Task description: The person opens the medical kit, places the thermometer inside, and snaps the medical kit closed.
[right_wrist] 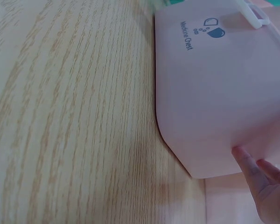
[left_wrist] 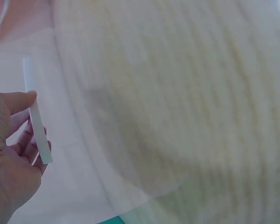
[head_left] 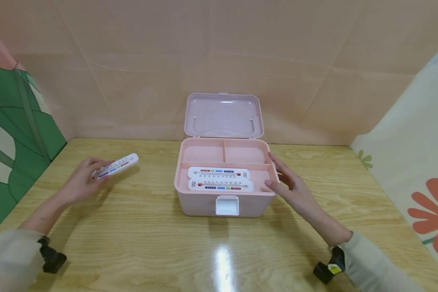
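My left hand (head_left: 85, 178) pinches a white thermometer (head_left: 117, 165) above the table, left of the box. In the left wrist view the thermometer (left_wrist: 37, 123) is seen edge-on between thumb and fingers. A pink medicine box (head_left: 224, 205) stands with its lid raised. Two more white thermometers, one (head_left: 220, 185) in front and one (head_left: 219, 173) behind, lie side by side in its front tray compartment. My right hand (head_left: 295, 186) holds the box's right side, thumb over the rim and fingers along the outer wall. In the right wrist view its fingertips touch that wall.
The open lid (head_left: 224, 115) leans back behind the tray. A divider splits the rear of the tray into two compartments. A white latch (head_left: 227, 206) hangs at the front. The wooden table (head_left: 149, 243) meets a beige cloth backdrop (head_left: 138, 81), with patterned cloths at both sides.
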`<state>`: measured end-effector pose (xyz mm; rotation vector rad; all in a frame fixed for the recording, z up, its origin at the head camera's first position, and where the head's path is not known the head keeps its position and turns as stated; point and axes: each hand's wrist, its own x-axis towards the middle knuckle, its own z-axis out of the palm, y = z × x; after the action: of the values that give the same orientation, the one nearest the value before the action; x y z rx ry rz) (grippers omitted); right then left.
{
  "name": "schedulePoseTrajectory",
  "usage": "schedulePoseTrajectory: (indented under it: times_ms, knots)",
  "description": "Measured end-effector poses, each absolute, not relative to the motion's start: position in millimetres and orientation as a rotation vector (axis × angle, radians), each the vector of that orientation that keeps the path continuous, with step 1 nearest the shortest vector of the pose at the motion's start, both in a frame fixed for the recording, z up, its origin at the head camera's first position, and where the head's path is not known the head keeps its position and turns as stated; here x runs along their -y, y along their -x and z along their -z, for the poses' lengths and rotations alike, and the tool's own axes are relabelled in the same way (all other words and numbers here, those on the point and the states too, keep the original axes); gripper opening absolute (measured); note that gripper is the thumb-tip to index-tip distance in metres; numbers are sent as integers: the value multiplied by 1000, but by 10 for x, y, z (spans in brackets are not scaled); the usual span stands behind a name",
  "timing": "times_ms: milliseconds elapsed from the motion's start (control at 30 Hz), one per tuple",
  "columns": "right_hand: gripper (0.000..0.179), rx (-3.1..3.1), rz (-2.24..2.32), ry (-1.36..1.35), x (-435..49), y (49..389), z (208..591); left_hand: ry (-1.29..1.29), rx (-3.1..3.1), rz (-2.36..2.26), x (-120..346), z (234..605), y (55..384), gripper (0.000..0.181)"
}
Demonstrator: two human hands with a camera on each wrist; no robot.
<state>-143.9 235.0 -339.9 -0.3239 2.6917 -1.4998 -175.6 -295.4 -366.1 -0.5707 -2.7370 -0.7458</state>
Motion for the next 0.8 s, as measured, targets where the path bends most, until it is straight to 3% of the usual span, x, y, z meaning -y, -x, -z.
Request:
schedulePoseTrajectory:
  times_ms: [800]
  knots:
    - [65, -2684, 1524, 348, -2348, 1442, 3391, 741, 2662, 731, 2617, 3212, 1639, 41]
